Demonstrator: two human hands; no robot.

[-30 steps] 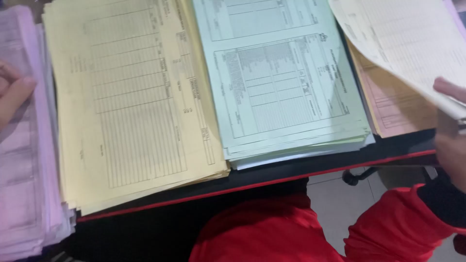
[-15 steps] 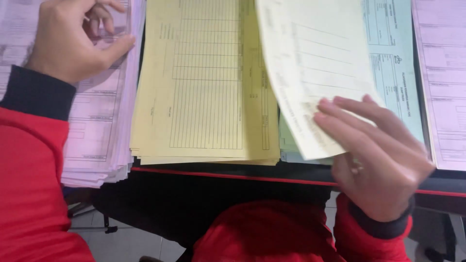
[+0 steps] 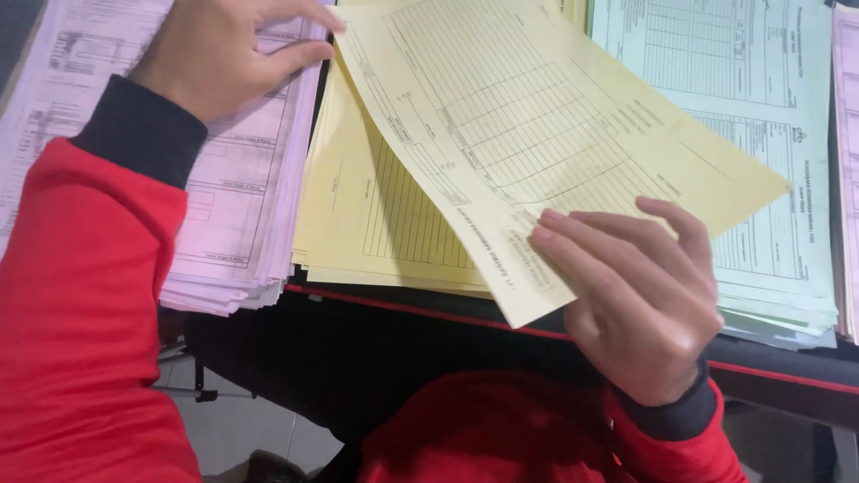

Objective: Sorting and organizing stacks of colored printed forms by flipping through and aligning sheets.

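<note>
My right hand (image 3: 640,300) grips a single yellow printed form sheet (image 3: 537,134) by its near corner, holding it tilted over the yellow stack (image 3: 376,224). My left hand (image 3: 224,54) rests on the pink stack of forms (image 3: 242,206) at the left, with its fingertips touching the far corner of the yellow sheet. Both arms wear red sleeves with dark cuffs.
A light green stack of forms (image 3: 761,134) lies to the right of the yellow one, and another pink stack (image 3: 846,179) shows at the right edge. All stacks sit on a black desk with a red front edge (image 3: 394,309). Tiled floor shows below.
The yellow sheet in my right hand has swung left and now lies over the yellow stack. My left hand on the pink stack has reached across to touch its far corner.
</note>
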